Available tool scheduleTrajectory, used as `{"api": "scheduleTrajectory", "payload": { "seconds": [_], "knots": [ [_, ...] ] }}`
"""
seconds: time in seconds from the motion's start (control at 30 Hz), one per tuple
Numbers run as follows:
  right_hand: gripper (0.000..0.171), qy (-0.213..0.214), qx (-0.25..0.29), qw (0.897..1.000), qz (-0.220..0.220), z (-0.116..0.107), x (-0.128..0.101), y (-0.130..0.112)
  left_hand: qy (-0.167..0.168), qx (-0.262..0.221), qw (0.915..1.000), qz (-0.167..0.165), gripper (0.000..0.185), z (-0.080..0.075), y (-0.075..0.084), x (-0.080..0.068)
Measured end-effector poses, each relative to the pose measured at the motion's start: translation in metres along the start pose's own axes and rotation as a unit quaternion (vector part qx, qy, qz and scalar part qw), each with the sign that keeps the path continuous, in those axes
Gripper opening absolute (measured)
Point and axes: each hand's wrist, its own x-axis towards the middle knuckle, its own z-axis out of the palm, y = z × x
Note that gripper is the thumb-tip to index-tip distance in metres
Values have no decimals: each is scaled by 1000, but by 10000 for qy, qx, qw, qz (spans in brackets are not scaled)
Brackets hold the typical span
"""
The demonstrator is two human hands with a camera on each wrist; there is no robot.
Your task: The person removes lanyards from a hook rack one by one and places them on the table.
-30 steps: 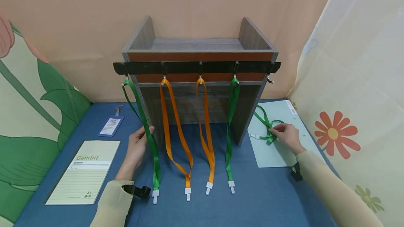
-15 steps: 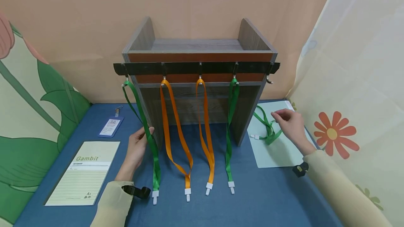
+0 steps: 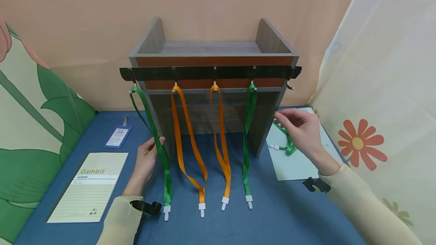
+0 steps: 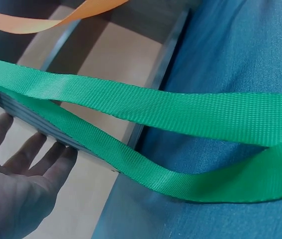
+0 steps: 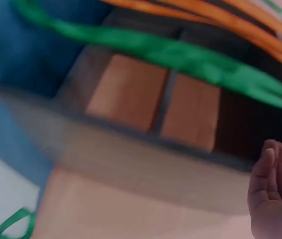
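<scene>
My left hand (image 3: 147,161) rests against the left side panel of a grey wooden shelf (image 3: 156,124), beside a hanging green lanyard (image 3: 164,158). In the left wrist view its fingers (image 4: 24,154) are spread along the panel, just under the green strap. My right hand (image 3: 301,131) is raised near the shelf's right side, its fingertips close together; nothing shows between them in the right wrist view. Below it a loose green lanyard (image 3: 288,149) lies on a pale green board (image 3: 289,169), partly hidden by the hand. Another green lanyard (image 3: 250,114) hangs from the rack.
Across the shelf front runs a black hook rail (image 3: 197,73). Two orange lanyards, one left (image 3: 177,127) and one right (image 3: 223,143), hang in the middle. The rightmost hook (image 3: 289,85) is bare. A notebook (image 3: 89,186) and a blue badge holder (image 3: 117,136) lie on the left.
My right hand has come away from the loose green lanyard, lifted, and moved left toward the shelf. That lanyard stays on the pale board. My left hand keeps its place.
</scene>
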Motion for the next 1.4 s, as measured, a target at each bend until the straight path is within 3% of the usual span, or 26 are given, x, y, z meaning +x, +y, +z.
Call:
{"api": "scheduleTrajectory", "payload": {
  "seconds": [0.2, 0.37, 0.5, 0.7, 0.8, 0.93, 1.23, 1.4],
  "knots": [
    [23, -298, 649, 9974, 6, 18, 17, -24, -66, -38, 10000, -49, 33, 0, 3, -1],
    [28, -409, 1298, 9892, 549, 30, 28, -40, -90, -25, 10000, -30, 32, 2, 12, -4],
    [32, -399, 1811, 9774, 1012, 34, 33, -48, -44, -19, 10000, 52, 31, 1, 6, -2],
    [31, -595, 2736, 9497, 1402, 36, 39, -57, 17, 1, 10000, 36, 32, 1, 2, 0],
    [28, -591, 2918, 9429, 1495, 36, 41, -61, 36, 2, 10000, 13, 33, 1, 1, 1],
    [24, -562, 2866, 9456, 1436, 37, 42, -64, 38, -54, 10000, -18, 33, 1, 2, 0],
    [21, -165, 1880, 9794, 717, 29, 42, -75, -2, -54, 10000, 68, 30, 1, 2, -1],
    [17, -107, 1772, 9836, 309, 16, 43, -89, -21, -69, 9999, 88, 32, 0, 0, 0]
  ]
}}
